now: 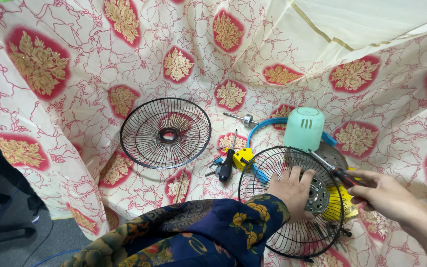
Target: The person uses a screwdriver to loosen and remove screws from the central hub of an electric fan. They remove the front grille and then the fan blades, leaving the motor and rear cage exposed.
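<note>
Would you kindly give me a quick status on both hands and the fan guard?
Left hand flat on the motor inside the wire fan guard. Right hand grips a screwdriver, tip at the motor. Second guard lies apart, left.

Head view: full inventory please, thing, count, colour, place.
fan guard, loose: 1, black wire, flat on the cloth, centre left
fan guard, worked on: 1, black wire, lower right, under both hands
fan motor: 1, silver metal, inside that guard
motor cover: 1, mint green, behind the guard
fan blade: 1, blue, partly hidden by the cover
black-handled screwdriver: 1, lying between the guards
yellow tool: 1, beside it
metal shaft: 1, silver, upper centre
cloth: 1, cream with red and gold flowers, underneath everything
left hand: on the motor
right hand: holds a red-and-black screwdriver
</note>
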